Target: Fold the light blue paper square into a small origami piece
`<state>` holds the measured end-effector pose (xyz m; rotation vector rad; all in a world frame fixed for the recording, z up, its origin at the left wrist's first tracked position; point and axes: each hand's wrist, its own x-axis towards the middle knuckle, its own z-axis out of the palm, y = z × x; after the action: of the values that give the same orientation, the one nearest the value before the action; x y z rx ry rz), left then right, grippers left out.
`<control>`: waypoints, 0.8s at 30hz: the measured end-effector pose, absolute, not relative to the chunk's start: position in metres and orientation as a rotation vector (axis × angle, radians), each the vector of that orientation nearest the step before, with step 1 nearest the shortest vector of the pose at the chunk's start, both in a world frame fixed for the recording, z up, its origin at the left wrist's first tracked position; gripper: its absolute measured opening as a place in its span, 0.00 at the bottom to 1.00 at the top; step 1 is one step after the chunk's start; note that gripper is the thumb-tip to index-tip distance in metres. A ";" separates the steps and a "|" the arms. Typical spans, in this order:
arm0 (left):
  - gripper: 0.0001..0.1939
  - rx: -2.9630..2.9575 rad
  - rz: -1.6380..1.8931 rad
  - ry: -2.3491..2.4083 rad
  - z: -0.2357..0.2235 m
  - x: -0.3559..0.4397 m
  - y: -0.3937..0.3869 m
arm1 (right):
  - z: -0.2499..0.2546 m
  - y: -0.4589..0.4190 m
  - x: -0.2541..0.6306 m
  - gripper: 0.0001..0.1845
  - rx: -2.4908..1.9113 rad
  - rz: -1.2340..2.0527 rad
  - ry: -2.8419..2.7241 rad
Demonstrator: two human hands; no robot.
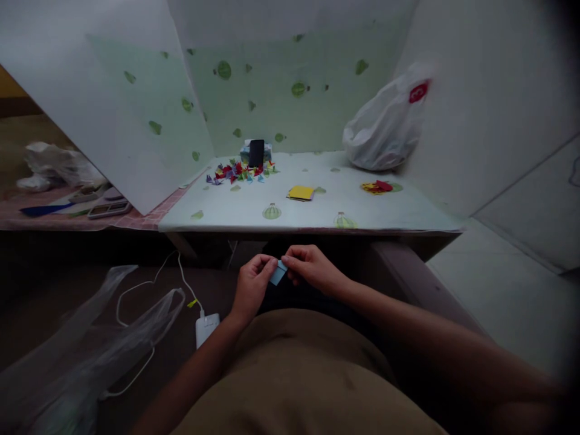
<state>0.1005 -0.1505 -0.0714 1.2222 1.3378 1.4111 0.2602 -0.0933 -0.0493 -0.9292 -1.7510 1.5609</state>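
Note:
A small piece of light blue folded paper (278, 274) is held between my two hands, above my lap and just in front of the table edge. My left hand (254, 283) pinches its left side between thumb and fingers. On the other side, my right hand (313, 267) grips the upper right corner, fingers curled. A stack of square paper sheets (301, 193), yellow on top, lies on the table ahead. Farther back sits a pile of small folded paper cranes (238, 172) in several colours.
A black phone (256, 153) leans on a tissue box (245, 153). At the right stand a white plastic bag (385, 130) and a heap of red and yellow paper pieces (379, 186). A white power bank (207, 329) with a cable and a clear plastic bag (122, 338) lie at my left.

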 end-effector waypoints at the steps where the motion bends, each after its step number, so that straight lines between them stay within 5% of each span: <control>1: 0.14 1.240 1.382 1.357 -0.071 0.100 -0.151 | -0.050 -0.093 0.260 0.14 -0.938 1.557 -1.756; 24: 0.19 1.118 1.326 1.271 -0.079 0.097 -0.151 | -0.049 -0.095 0.260 0.21 -0.885 1.710 -1.699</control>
<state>0.0974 -0.1513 -0.0785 1.1177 1.2713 1.3260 0.2598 -0.0950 -0.0490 -0.8845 -1.6988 1.7103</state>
